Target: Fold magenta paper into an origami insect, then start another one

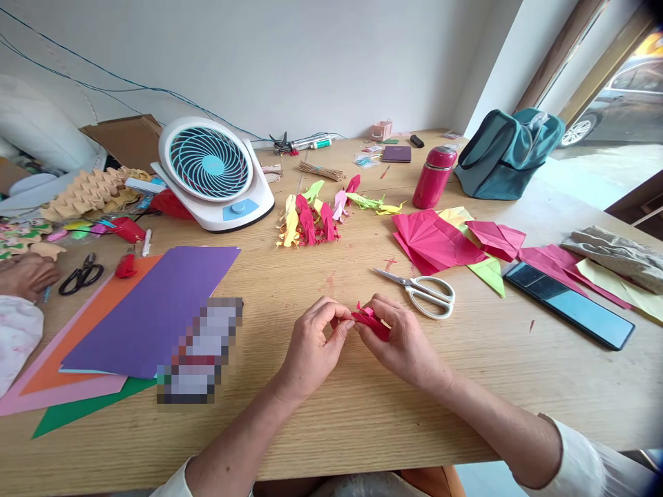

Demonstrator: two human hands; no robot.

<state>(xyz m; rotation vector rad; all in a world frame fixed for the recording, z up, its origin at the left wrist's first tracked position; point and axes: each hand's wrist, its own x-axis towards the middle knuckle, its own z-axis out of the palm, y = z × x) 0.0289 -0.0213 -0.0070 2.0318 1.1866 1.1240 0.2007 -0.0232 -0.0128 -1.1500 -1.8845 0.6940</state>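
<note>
Between my two hands, just above the table's front part, is a small folded red paper figure (370,320). My left hand (318,338) pinches its left tip between thumb and fingers. Wrapped round the body of the same figure, my right hand (401,338) keeps it from the right, partly hiding it. White-handled scissors (429,295) lie just beyond my right hand, blades pointing left. Farther back stands a cluster of folded paper figures (311,221) in red, yellow, pink and green.
Coloured paper sheets (150,310) and a blurred-out item (199,351) lie left. A fan (212,169), red flask (435,178) and teal bag (505,155) stand behind. Creased red paper (432,241) and a phone (570,304) lie right. Another person's hand (28,276) rests far left near black scissors (81,275).
</note>
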